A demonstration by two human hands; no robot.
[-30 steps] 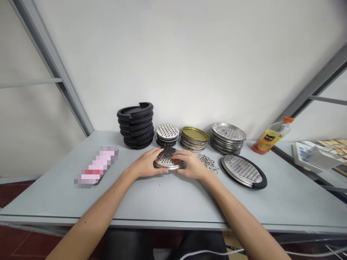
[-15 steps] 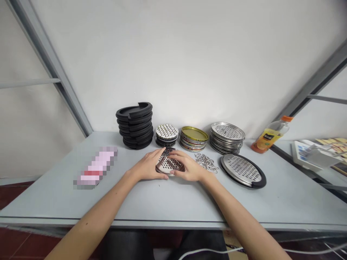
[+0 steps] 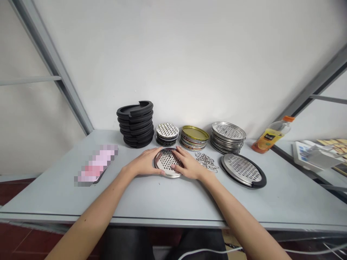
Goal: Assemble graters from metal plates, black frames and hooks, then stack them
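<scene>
Perforated round steel disc [image 3: 165, 163] now lying flat on pale grey worktop [image 3: 168, 202], no longer tilted | left hand [image 3: 145, 162] grasping its left rim, right hand [image 3: 187, 165] holding its right side, neither clenched | disc just left of heap of small silver metal rings [image 3: 206, 161]

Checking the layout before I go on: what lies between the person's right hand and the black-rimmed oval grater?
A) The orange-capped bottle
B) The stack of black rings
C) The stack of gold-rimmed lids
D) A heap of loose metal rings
D: the loose metal rings lie just beyond the right hand, short of the black-rimmed oval grater.
</scene>
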